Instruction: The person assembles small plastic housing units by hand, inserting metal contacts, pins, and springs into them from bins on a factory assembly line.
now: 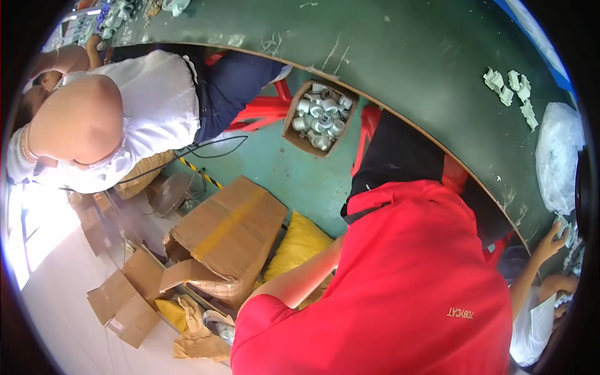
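Observation:
My red-shirted torso fills the lower middle, leaning beside a long green table (400,56). My left forearm (306,272) comes out of the red sleeve and passes behind the shirt, which hides my left hand. What that hand holds or touches does not show. My right hand is out of sight too. On the floor ahead, between red stools, stands an open cardboard box (289,132) filled with rounded white and grey fittings (325,115). A yellow sack (297,244) lies next to my left forearm.
Large cardboard carton (231,225), opened box (134,300) and crumpled brown paper (200,337) lie left. A white-shirted person (150,106) sits far left. Pale plastic pieces (500,87) and a clear bag (557,159) rest on the table; a co-worker's hand (551,242) is near the bag.

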{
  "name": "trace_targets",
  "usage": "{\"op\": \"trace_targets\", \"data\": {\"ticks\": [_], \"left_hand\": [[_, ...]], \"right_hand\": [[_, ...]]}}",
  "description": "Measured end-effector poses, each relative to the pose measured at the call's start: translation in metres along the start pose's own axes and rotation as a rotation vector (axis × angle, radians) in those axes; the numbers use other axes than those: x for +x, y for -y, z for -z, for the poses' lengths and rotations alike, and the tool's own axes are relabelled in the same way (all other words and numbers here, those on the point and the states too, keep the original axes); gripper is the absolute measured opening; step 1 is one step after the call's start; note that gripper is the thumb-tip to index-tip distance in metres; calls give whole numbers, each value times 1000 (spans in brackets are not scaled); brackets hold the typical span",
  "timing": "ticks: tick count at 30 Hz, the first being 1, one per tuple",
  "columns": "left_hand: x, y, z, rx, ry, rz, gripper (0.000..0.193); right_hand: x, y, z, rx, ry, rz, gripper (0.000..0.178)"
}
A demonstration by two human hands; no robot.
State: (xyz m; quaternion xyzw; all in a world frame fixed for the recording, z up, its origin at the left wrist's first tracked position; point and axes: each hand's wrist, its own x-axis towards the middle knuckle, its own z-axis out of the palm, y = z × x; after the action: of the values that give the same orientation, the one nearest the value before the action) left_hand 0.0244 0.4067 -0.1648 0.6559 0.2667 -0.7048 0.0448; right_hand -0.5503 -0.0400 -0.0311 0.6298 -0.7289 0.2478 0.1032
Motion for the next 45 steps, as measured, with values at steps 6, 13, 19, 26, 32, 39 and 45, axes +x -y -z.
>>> {"op": "trace_targets", "data": {"ticks": [6,13,19,26,32,39,45], "left_hand": [[0,24,-23,6,74,15,36],[0,5,-36,124,128,-3,36],[-10,5,-44,218,148,16,36],[-14,-8,-40,335,148,23,35],[-15,4,-43,393,164,55,35],[-15,15,-39,447,184,79,35],[-13,24,-36,488,200,101,35]], "right_hand": [[-1,4,-2,-19,0,-6,70],[-8,13,2,-20,-15,63,67],[-8,15,6,2,-12,29,67],[-10,26,5,40,-15,80,61],[-14,34,9,63,-7,45,61],[-15,36,9,151,29,-29,64],[-15,34,8,170,29,-40,64]]}}
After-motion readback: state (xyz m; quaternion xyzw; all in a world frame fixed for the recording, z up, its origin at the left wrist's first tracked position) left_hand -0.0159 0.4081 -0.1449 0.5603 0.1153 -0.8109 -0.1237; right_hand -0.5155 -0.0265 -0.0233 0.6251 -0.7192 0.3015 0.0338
